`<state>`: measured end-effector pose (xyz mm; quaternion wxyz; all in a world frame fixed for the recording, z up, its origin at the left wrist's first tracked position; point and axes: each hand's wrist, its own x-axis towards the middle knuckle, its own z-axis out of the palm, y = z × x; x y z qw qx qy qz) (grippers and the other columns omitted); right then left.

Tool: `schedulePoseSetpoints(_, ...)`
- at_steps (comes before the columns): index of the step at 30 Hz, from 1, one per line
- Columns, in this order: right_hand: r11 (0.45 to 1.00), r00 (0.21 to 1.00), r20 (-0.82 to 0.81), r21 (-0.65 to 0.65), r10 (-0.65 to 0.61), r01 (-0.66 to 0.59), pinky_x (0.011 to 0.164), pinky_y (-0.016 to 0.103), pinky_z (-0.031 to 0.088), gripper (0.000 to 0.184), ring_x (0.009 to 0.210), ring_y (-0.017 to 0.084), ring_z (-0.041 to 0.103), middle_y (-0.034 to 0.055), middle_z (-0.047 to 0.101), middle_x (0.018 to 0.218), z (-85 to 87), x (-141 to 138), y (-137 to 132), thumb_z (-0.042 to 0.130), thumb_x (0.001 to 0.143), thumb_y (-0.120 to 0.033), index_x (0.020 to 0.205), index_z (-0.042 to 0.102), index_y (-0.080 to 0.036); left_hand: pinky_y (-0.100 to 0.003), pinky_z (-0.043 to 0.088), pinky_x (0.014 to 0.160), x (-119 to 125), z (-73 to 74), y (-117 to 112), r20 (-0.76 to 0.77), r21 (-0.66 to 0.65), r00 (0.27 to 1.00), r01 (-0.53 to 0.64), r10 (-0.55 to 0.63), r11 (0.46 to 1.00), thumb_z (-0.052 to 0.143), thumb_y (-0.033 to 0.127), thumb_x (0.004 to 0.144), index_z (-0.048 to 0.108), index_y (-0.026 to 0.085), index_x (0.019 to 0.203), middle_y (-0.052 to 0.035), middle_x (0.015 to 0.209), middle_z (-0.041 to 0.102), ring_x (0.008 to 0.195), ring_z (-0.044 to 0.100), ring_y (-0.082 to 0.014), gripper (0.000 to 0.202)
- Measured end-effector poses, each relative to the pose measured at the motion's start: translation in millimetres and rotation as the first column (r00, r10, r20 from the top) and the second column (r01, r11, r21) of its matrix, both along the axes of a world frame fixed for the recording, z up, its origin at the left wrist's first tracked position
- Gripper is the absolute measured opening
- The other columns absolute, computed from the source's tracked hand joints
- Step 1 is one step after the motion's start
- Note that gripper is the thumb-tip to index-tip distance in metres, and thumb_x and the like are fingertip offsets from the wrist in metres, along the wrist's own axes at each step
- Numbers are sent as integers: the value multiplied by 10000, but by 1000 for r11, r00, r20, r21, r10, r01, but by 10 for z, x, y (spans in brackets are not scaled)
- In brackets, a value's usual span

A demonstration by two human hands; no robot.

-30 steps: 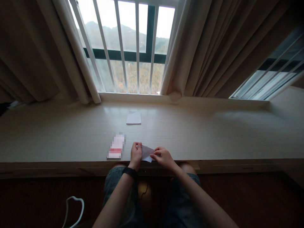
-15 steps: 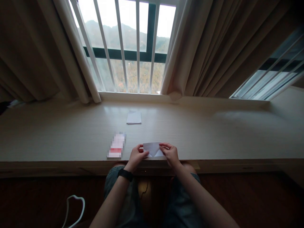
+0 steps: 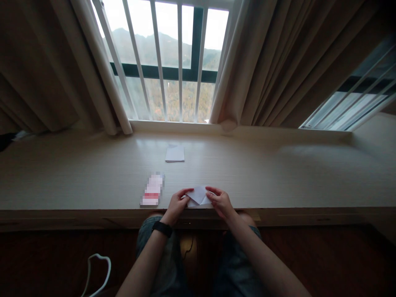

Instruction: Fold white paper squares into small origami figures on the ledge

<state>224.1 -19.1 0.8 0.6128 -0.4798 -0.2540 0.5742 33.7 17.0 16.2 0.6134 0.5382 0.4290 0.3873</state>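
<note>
A partly folded sheet of white paper (image 3: pixel 198 195) lies at the front edge of the desk, with creased, pointed flaps showing. My left hand (image 3: pixel 178 203) pinches its left side, thumb and forefinger on the paper. On the right side, my right hand (image 3: pixel 220 201) grips the paper near its upper corner with thumb and fingers. The undersides of the paper and some fingertips are hidden.
A phone-like slab (image 3: pixel 152 189), its face blurred with pink and red, lies left of my hands. Behind it rests a small stack of white paper (image 3: pixel 175 153). The desk (image 3: pixel 278 177) runs to a barred window (image 3: pixel 173 62). A white cable (image 3: pixel 109 264) hangs lower left.
The paper's flaps have shifted, and its upper left corner is now drawn into a point. My left fingers have moved up along its top edge; my right hand has shifted slightly left.
</note>
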Motion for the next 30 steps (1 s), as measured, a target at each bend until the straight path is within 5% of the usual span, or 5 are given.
schedulePoseSetpoints(7, 1000, 996, 86, 16, -7, 5, 655, 306, 495, 498, 707, 183, 633, 75, 726, 851, -34, -6, -5, 860, 523, -372, 952, 733, -154, -230, 455, 547, 24, -5, -7, -28, -23, 1000, 5, -6, 1000, 650, 289, 659, 696, 145, 823, -41, 757, 673, 655, 596, -161, 223)
schedulePoseSetpoints(12, 997, 990, 142, 70, 18, -28, 661, 284, 492, 444, 743, 179, 632, 61, 724, 879, -2, -23, -4, 839, 567, -347, 963, 734, -177, -225, 418, 501, 63, -37, 35, -96, 39, 995, -6, 10, 999, 620, 477, 746, 710, 150, 821, -49, 734, 670, 645, 590, -172, 347)
schedulePoseSetpoints(18, 994, 988, 154, 112, -31, 14, 691, 284, 500, 473, 795, 179, 636, 58, 720, 933, 44, -39, -1, 835, 558, -300, 1002, 721, -185, -233, 365, 497, 52, -42, 29, -271, 155, 962, 1, 42, 988, 634, 517, 755, 651, 148, 559, -34, 540, 598, 531, 532, -147, 419)
schedulePoseSetpoints(23, 997, 998, -15, 36, -67, 67, 721, 304, 507, 492, 754, 172, 647, 52, 726, 883, -10, -28, 20, 862, 521, -269, 981, 717, -173, -251, 469, 616, 45, -9, -36, -31, 69, 999, 11, -9, 998, 828, 353, 572, 674, 151, 788, -33, 757, 685, 670, 628, -167, 333)
schedulePoseSetpoints(30, 999, 973, -227, 9, 52, -51, 757, 309, 521, 435, 807, 193, 664, 71, 726, 902, -61, -7, 36, 883, 518, -251, 916, 728, -166, -265, 494, 688, 0, -13, -69, 190, -66, 982, 28, -15, 997, 852, 302, 583, 645, 141, 1017, -46, 780, 707, 726, 654, -171, 508)
